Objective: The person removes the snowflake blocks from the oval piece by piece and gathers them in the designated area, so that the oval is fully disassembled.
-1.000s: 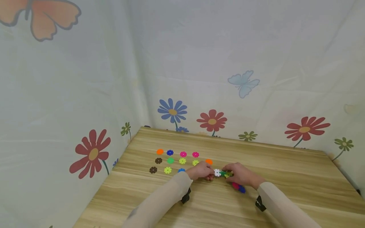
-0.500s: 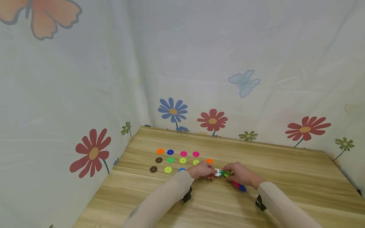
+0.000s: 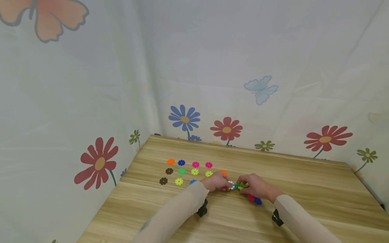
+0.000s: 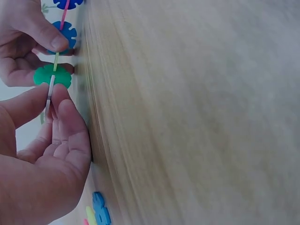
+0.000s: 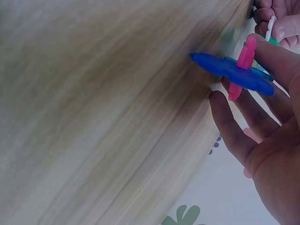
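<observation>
In the head view my left hand [image 3: 216, 181] pinches a white snowflake disc [image 4: 50, 91] between thumb and fingertips. The white disc's edge meets a green snowflake disc [image 4: 44, 76], which is linked to a yellow one [image 4: 56, 62]. My right hand [image 3: 256, 186] holds this chain, its thumb pressing on a light blue disc [image 4: 70, 33]. Beyond that grip, a pink disc [image 5: 247, 54] and a dark blue disc [image 5: 213, 64] hang crosswise at the chain's end. Fingers partly cover the white and light blue discs.
Loose snowflake discs lie in rough rows left of the hands, among them an orange disc [image 3: 171, 161], a brown disc [image 3: 163, 181] and a pink disc [image 3: 208, 165]. A blue disc [image 4: 99, 207] lies by the left wrist. Printed curtains stand behind the wooden table [image 3: 304, 179].
My left hand has shifted slightly right, toward the right hand, bringing the white disc closer against the green one. The fingers cover more of the white disc. My right hand stays nearly still.
</observation>
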The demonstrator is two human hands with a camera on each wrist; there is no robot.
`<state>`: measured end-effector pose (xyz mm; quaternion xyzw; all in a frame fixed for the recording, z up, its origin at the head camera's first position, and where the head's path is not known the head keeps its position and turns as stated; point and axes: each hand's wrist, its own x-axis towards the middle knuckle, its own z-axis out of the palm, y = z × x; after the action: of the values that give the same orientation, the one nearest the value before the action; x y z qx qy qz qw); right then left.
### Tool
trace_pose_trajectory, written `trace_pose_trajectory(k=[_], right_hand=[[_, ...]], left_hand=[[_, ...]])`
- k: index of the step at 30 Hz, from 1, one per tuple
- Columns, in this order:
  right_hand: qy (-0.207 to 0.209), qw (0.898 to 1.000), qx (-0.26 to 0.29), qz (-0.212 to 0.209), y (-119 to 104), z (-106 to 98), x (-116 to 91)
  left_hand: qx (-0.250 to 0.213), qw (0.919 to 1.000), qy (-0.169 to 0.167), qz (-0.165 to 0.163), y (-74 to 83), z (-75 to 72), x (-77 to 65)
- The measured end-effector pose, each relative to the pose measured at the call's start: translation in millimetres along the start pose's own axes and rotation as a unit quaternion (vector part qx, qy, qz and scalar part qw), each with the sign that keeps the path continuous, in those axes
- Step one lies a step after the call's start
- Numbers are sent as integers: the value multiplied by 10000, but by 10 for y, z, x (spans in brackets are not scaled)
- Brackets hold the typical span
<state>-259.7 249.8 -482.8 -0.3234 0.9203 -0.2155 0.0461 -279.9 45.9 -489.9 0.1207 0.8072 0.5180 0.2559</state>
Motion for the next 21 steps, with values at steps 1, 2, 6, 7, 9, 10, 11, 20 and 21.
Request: trace_pose_trajectory(k=[1,2,6,7,9,10,11,20,21], right_hand=[[6,10000,24,-14,-5,1,0],[12,10000,19,-22,-6,2,-1],[27,10000,33,-27,-8,7,1],[17,10000,40,-12,-7,7,1],[3,10000,25,-3,-7,3,1],[-4,10000,21,-2,-9,2,0],[-6,10000,18,-6,-11,0,-1],[-6,10000,13,-21,-13,1,2],[-13,10000,20,-9,-11,4,5]], left_hand=[[42,10000,25,14,-5,2,4],[48,10000,46,16,-8,5,7],[2,9999,163,15,-12,19,10],[-14,9998,190,20,-12,26,13],[-72,9997,242,10,-9,41,15],[-126,9995,273,10,-8,49,16],[-143,9994,311,9,-7,56,20],[-280,9982,532,-34,-20,87,67],[-265,9981,551,-48,-24,90,72]])
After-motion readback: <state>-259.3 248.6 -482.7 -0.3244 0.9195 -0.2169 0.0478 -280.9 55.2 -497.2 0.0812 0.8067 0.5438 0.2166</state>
